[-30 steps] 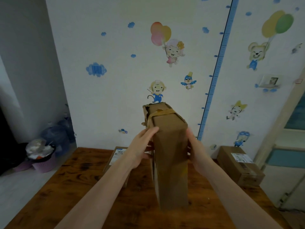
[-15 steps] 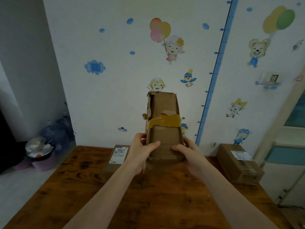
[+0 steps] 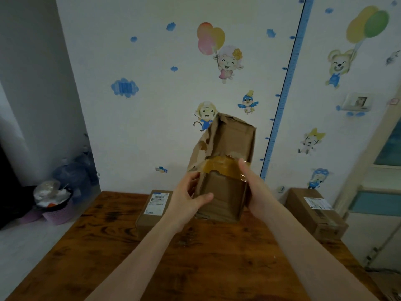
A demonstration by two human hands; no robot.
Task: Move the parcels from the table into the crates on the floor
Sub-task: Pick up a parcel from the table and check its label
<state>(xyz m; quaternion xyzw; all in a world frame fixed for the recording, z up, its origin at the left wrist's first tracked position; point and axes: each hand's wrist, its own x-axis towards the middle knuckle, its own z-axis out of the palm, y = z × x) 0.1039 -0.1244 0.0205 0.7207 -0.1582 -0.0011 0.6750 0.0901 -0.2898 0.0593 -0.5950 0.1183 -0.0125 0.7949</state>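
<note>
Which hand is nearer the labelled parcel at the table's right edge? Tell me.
Right. The right hand holds the torn parcel by its right side, left of that labelled parcel; the left hand holds the other side, farther left.

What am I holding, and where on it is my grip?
A torn cardboard parcel, in both hands: left hand on its lower left edge, thumb across the front; right hand on the right edge beside the tape.

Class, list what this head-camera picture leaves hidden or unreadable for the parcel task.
Head view:
- Crates: none in frame.
- Label on the flat parcel: too small to read.
- Flat parcel's right end: behind the left hand.
- Fingers of the right hand: behind the held parcel.
</note>
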